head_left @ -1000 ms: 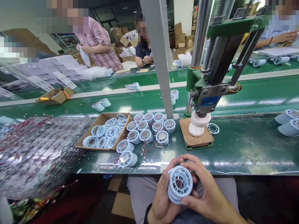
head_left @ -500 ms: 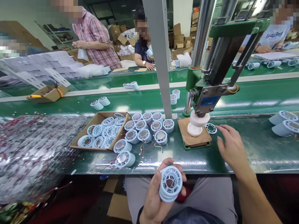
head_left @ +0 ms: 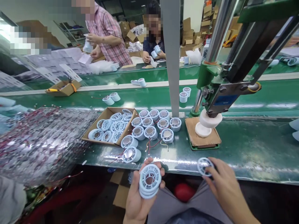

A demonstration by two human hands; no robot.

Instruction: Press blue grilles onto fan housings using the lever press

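My left hand (head_left: 137, 199) is closed round a pale blue round housing (head_left: 149, 180) with a grille face, held below the table's front edge. My right hand (head_left: 221, 186) pinches a small pale blue grille ring (head_left: 203, 165) at the table edge, to the right of the housing. On the green table (head_left: 245, 149) a group of several round housings with metal discs and red wires (head_left: 151, 127) lies beside a cardboard tray (head_left: 93, 141) of grille rings. A hand press (head_left: 217, 93) stands behind, its white head (head_left: 209, 119) over a brown pad (head_left: 203, 140).
A shiny bag of red-wired parts (head_left: 39, 143) fills the left. A grey post (head_left: 174, 56) rises mid-table. Behind runs a green conveyor (head_left: 144, 99) with a few housings and a small cardboard box (head_left: 63, 88). Two people work at the far side among cardboard boxes.
My right hand left the housing, reached to the ring beside the press pad, took it and came back to the table's front edge. My left hand kept the housing. The view shifted right.
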